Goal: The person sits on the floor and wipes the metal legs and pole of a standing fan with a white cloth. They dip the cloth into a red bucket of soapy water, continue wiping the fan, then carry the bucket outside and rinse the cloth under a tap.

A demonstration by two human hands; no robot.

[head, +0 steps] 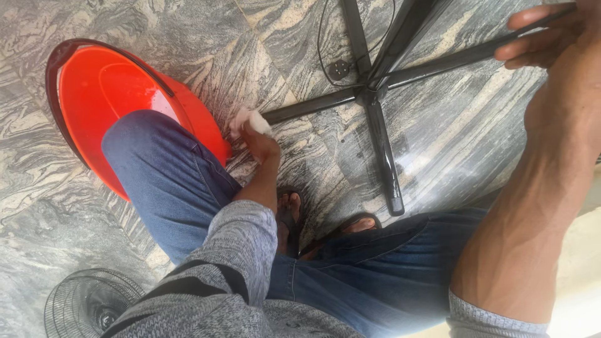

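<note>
Left hand reaches down, fingers closed (arm extended); right hand raised, fingers curled.

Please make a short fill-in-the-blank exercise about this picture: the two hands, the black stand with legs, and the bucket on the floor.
1. The left hand presses a white ____ against one leg of the black stand.
2. The right hand grips another ____ of the stand.
3. The bucket beside the left knee is ____ in colour.
4. The round wire fan grille lies on the ____.

Missing words: cloth; leg; red; floor
</note>
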